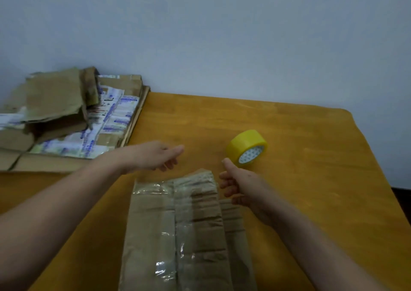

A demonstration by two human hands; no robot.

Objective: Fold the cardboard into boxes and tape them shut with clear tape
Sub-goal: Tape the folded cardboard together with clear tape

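Cardboard [189, 235] lies flat on worktop [311, 168], close to the person. Clear tape shines over its creased panels.

Left hand [155, 156] hovers over the far edge, grip loosely spread, empty. Right hand [240, 186] is just beside the far right corner, thumb up, grip loosely curled, pinching nothing visible. Tape roll [246, 148] sits just beyond it. Stack [66, 124] of flattened boxes at far left.

Likely light and limp from creasing, slick where taped. Best held by the bare side edges, both hands.
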